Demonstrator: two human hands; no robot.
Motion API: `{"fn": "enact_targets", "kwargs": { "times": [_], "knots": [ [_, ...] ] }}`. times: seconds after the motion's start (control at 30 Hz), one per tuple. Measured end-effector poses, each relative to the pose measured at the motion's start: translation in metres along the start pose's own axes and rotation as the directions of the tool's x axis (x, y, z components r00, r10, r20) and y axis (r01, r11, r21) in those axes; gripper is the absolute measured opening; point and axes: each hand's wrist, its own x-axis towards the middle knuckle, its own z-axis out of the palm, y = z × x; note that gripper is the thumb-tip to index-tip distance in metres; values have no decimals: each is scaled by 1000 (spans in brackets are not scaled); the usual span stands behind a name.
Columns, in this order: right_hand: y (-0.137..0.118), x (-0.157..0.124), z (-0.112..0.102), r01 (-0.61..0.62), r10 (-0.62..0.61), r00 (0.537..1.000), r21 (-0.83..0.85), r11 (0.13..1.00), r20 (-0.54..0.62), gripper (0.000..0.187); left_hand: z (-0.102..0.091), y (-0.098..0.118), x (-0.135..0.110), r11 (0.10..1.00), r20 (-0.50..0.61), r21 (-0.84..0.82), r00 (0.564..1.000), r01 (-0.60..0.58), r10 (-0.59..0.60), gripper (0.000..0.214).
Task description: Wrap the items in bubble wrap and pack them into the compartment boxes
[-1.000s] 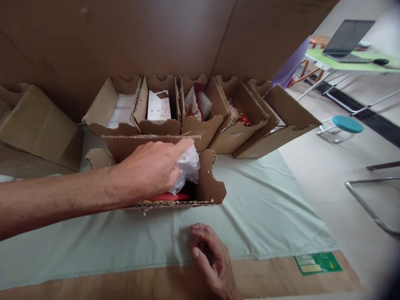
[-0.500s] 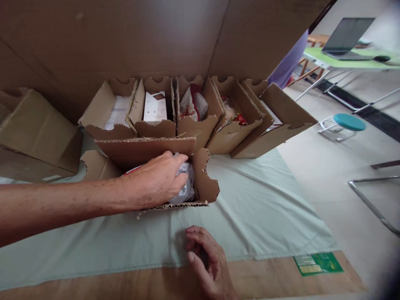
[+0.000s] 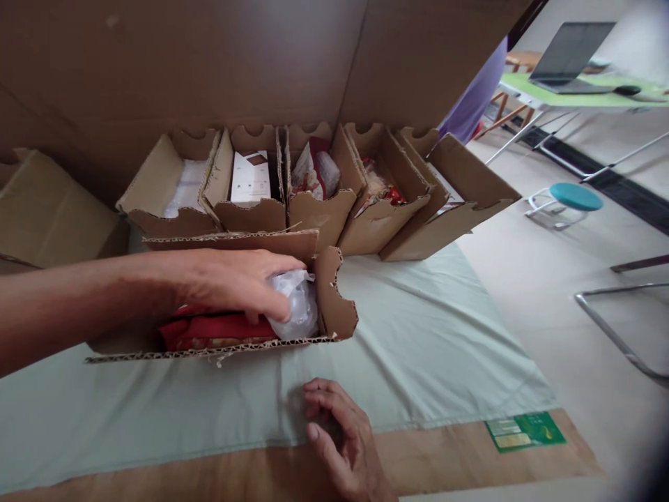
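Observation:
A bundle in clear bubble wrap (image 3: pixel 297 307) sits at the right end of the nearest cardboard box (image 3: pixel 334 296). My left hand (image 3: pixel 237 282) reaches into this box from the left, its thumb and forefinger apart at the bundle's left side, seemingly touching it; the other fingers are partly hidden. Under that hand lies a red fabric-like item (image 3: pixel 214 331). My right hand (image 3: pixel 342 432) rests near the front of the pale green cloth (image 3: pixel 418 335), fingers loosely curled, thumb apart, holding nothing.
Behind stands a row of open cardboard boxes (image 3: pixel 316 216) holding packets and small cartons, before a tall cardboard panel (image 3: pixel 235 63). Another box (image 3: pixel 52 209) is at left. A green card (image 3: pixel 525 431) lies on the wooden edge. A blue stool (image 3: pixel 575 196) and laptop (image 3: pixel 569 59) are at right.
My left hand has moved left and up off the bubble-wrapped bundle, its thumb and forefinger spreading; the red item now shows. The right hand keeps its pose. The view has shifted slightly.

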Motion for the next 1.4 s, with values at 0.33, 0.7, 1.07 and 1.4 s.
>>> {"fn": "enact_targets", "kwargs": {
  "times": [0.33,0.7,1.07,1.4],
  "knots": [
    [-3,2,1,3,-3,1000,3,1000,-3,25,18,-2,11,910,-116,414,993,36,13,24],
    [-7,2,2,-15,15,1000,-1,1000,16,24,25,14,38,834,-74,535,990,138,-116,15],
    [-6,2,4,-11,11,1000,6,1000,-2,21,9,-4,-12,866,-324,499,922,-23,212,29],
    [-5,3,5,-7,6,1000,-25,1000,-13,19,27,-20,12,819,-76,556,972,-144,222,25]
  ]
}}
